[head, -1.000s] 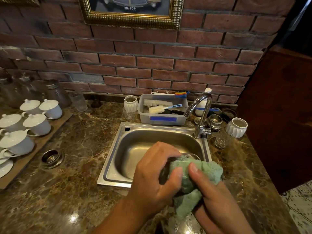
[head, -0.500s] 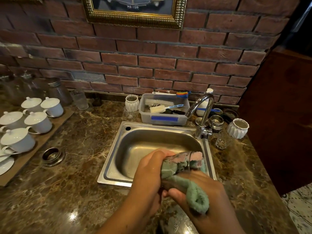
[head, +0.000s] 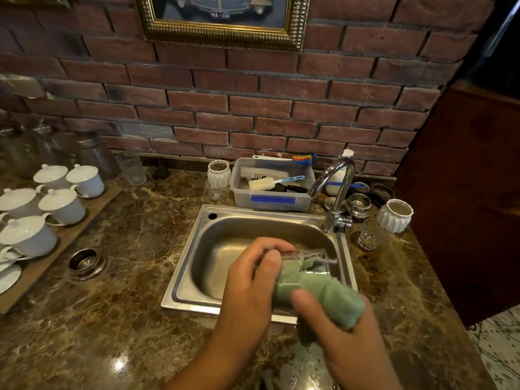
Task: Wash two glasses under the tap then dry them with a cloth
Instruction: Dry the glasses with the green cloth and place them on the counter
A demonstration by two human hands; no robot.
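My left hand [head: 250, 282] grips a clear glass [head: 312, 260] lying on its side over the front right corner of the steel sink [head: 197, 249]. A green cloth [head: 334, 299] is pushed into the glass and bulges out of its mouth. My right hand [head: 343, 342] holds the cloth's outer end, thumb on top. A second clear glass [head: 370, 235] stands upright on the counter right of the tap [head: 336, 192]. No water is seen running from the tap.
A grey tub [head: 270, 199] with brushes sits behind the sink. White ribbed cups [head: 395, 215] stand at the right and back. Lidded white cups [head: 60, 205] fill a board at left. A metal ring [head: 85, 261] lies on the marble counter [head: 118, 305].
The cloth went from wrapping the outside of the glass to being stuffed inside it. The glass has turned onto its side, and my right hand has shifted lower right.
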